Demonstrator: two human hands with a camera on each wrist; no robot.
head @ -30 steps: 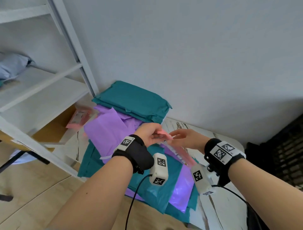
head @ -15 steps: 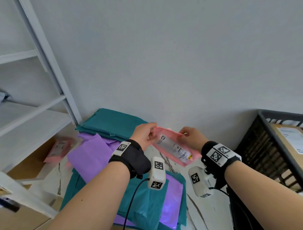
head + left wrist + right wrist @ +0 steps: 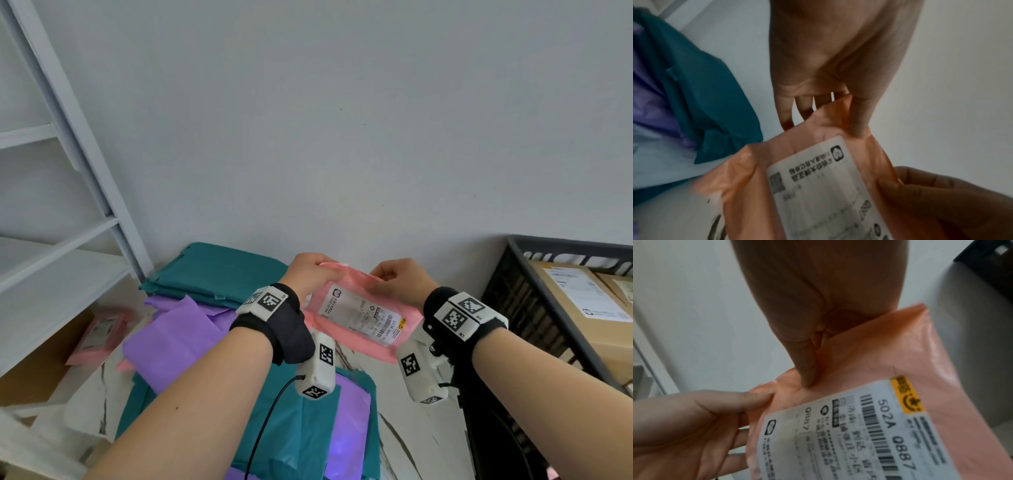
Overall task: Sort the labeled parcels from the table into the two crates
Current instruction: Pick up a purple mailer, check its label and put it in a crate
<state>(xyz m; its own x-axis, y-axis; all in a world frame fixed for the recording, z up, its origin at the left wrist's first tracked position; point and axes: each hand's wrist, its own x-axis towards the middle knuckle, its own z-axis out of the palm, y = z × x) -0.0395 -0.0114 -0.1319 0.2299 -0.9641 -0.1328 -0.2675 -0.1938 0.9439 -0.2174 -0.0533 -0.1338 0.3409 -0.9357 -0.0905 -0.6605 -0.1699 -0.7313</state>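
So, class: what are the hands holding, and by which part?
Both hands pinch the pink labeled parcel by its top edge: left hand at one corner, right hand at the other.

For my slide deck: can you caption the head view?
Both hands, left hand and right hand, hold a pink labeled parcel up above the teal and purple parcels.

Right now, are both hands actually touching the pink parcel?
Touching. The head view shows the left hand and right hand each pinching the pink parcel at its top edge; both wrist views show thumbs pressed on it.
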